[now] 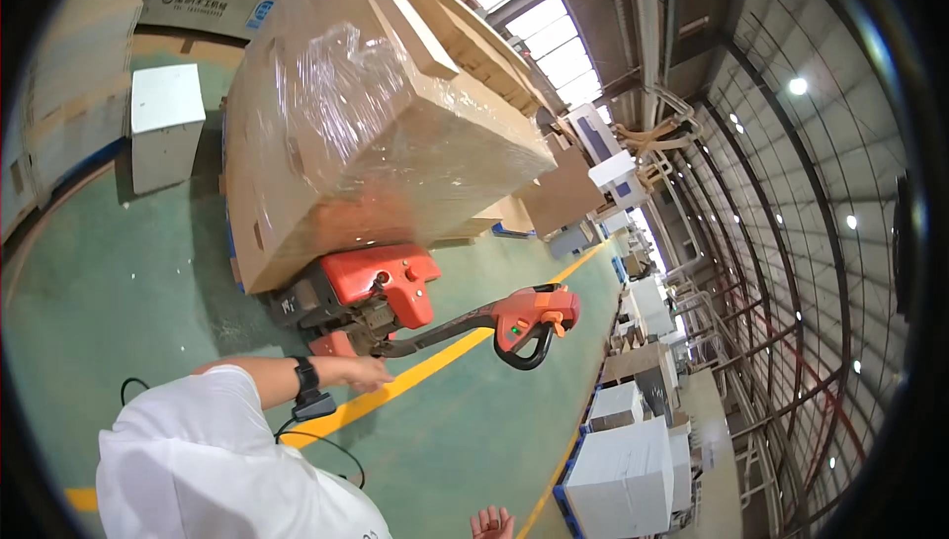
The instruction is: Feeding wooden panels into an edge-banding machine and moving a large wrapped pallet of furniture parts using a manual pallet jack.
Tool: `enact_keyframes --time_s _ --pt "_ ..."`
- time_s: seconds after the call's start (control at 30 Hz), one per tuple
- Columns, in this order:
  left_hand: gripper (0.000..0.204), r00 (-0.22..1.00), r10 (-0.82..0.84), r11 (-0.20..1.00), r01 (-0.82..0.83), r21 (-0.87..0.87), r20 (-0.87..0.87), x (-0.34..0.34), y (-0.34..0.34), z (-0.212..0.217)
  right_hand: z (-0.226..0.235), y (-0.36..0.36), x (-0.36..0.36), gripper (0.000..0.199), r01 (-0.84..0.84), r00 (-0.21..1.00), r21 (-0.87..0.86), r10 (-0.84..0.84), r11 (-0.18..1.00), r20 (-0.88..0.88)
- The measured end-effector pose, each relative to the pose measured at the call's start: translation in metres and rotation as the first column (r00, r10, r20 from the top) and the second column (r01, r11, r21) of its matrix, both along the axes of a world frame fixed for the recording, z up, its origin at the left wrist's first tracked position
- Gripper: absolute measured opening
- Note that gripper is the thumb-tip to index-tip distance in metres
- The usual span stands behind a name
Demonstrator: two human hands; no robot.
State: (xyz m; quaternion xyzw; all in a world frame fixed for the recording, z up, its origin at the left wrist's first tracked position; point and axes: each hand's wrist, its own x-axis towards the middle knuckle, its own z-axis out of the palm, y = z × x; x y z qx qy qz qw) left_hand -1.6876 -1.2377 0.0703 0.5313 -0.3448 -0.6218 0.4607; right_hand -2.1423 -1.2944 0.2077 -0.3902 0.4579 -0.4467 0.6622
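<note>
My left hand [368,374] reaches out over the floor, with a black band and device [312,396] on its wrist. Its fingers look loosely extended, and no object shows in them. Just beyond it stands a red and black electric pallet truck [381,282], its tiller arm slanting right to a red and orange control handle [534,326]. At the lower edge, my right hand [491,522] shows only in part, fingers slightly bent and holding nothing visible. Against the truck rests a tall load of large cardboard [395,158] wrapped in clear film, with flat boards [405,15] on top.
A white box [166,129] stands left of the wrapped load, near stacked cardboard [84,74]. Yellow lines [435,366] cross the green floor. White stacks [623,475] on blue pallets line the right side. More boxes and machinery stand farther off.
</note>
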Motion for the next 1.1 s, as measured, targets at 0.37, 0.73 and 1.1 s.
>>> enact_keyframes --time_s 0.37,0.73,1.1 --pt "0.048 0.734 0.211 0.874 0.154 -0.461 0.645 -0.108 -0.284 0.186 0.133 -0.329 0.087 0.055 -0.419 0.867 -0.112 0.36 0.901 -0.344" --pt "0.075 0.442 0.765 0.641 -0.585 -0.497 0.468 -0.16 -0.355 0.165 0.125 -0.634 0.37 0.039 -0.898 0.386 -0.437 0.546 0.039 -0.744" --pt "0.049 0.192 0.853 0.499 -0.579 -0.646 0.486 -0.164 -0.348 0.145 0.085 -0.61 0.345 0.049 -0.869 0.36 -0.495 0.677 -0.006 -0.642"
